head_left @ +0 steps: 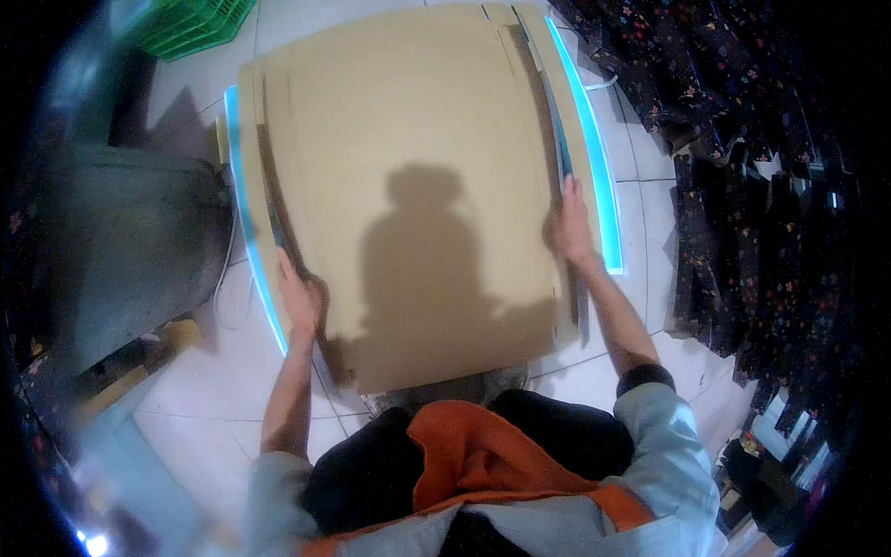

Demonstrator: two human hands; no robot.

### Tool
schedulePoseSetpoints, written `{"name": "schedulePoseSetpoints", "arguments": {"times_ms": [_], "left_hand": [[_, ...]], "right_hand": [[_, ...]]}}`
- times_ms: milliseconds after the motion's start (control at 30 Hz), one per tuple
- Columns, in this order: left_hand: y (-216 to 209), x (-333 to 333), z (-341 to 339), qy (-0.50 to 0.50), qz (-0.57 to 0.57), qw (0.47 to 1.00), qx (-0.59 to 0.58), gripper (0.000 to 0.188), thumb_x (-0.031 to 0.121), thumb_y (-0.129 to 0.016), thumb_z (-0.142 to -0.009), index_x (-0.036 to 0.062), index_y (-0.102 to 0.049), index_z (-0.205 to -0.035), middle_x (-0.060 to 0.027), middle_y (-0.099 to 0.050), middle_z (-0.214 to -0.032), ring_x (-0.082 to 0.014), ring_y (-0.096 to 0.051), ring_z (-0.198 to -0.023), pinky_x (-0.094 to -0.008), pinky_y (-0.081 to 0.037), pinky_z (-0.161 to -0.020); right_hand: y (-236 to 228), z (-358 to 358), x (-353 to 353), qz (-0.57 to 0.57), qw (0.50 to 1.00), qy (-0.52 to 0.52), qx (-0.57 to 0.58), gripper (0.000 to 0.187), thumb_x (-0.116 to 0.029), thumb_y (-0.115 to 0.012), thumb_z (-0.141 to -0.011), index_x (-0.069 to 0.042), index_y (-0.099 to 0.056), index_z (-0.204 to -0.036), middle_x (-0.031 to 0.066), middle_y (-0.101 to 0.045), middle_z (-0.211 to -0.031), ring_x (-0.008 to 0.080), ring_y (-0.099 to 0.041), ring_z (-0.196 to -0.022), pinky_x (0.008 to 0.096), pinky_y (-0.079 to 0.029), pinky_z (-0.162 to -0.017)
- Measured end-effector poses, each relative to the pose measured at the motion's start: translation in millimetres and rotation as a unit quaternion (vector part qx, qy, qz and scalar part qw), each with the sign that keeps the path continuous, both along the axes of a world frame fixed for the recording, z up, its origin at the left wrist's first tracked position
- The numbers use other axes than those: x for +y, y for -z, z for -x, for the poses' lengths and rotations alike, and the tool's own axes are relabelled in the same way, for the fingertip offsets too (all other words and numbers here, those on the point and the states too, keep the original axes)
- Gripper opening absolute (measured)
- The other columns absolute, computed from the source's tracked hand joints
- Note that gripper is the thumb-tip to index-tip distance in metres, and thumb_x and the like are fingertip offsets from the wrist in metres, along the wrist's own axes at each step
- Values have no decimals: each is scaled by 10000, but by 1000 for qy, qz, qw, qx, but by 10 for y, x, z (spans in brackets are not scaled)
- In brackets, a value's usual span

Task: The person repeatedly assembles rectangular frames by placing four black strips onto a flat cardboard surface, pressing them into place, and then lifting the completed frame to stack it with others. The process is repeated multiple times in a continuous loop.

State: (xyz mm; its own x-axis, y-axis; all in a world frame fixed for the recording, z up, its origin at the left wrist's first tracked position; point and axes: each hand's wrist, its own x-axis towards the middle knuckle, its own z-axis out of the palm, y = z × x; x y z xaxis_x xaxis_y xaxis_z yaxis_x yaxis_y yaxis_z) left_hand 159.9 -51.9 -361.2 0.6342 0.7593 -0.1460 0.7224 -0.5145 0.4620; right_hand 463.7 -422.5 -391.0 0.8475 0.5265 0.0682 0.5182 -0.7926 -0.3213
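Observation:
A large brown cardboard sheet (390, 111) lies in front of me, with the shadow of my head and shoulders across it. My left hand (302, 299) is closed on its left side edge, fingers pointing away from me. Farther up the opposite edge, my right hand (575, 227) grips the cardboard in the same way; part of each grip is hidden. Narrow cardboard strips run outside both hands, with dark gaps along them. Bright blue-white edging (599, 139) shows from beneath at the right, and a similar blue edge (249, 204) at the left.
White floor tiles (640, 223) surround the cardboard. A green plastic crate (190, 28) stands at the far left, above a grey bulky object (139, 241). Dark flower-patterned pieces (724, 251) are stacked along the right. My knees and an orange cloth (483, 455) are close below.

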Motion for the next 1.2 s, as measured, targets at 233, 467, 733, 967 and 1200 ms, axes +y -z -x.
{"name": "schedulePoseSetpoints", "arguments": {"times_ms": [233,467,733,967,1200], "left_hand": [[-49,535,9,-231,407,873,-137,534,372,-489,-876,28,-386,-1271,-126,-484,-1187,-260,-466,-1075,-372,-358,-921],[261,693,-385,-83,343,935,-21,541,297,-651,-766,16,-442,-1178,-104,-574,-1038,-210,-557,-912,-340,-443,-783],[261,-40,-851,-53,-83,990,103,368,121,-514,-791,-34,-425,-1112,-215,-542,-1028,-378,-542,-912,-458,-455,-760],[106,-170,-441,140,-93,986,-21,596,-20,-445,-782,-70,-204,-1325,-265,-193,-1382,-360,-299,-1237,-411,-291,-1012],[-264,73,645,316,38,942,109,436,36,-475,-797,104,-468,-1227,-218,-344,-1320,-364,-471,-1097,-384,-460,-855]], "right_hand": [[-89,-233,8,-339,826,257,369,451,-335,-596,-820,-22,-498,-1130,131,-551,-1022,197,-527,-901,349,-436,-819],[-60,-589,-2,-147,906,146,369,512,-237,-720,-702,-3,-478,-1087,159,-600,-970,242,-600,-838,344,-473,-753],[-35,-3,595,112,985,111,68,470,-131,-456,-847,-17,-297,-1274,218,-513,-1130,377,-560,-928,461,-461,-770],[-80,101,424,51,997,28,44,584,-29,-394,-838,-21,-143,-1364,229,-358,-1301,387,-397,-1160,458,-355,-947],[-143,697,-193,9,997,-11,73,649,35,-454,-790,3,-142,-1358,209,-196,-1400,365,-239,-1274,389,-266,-1044]]}}
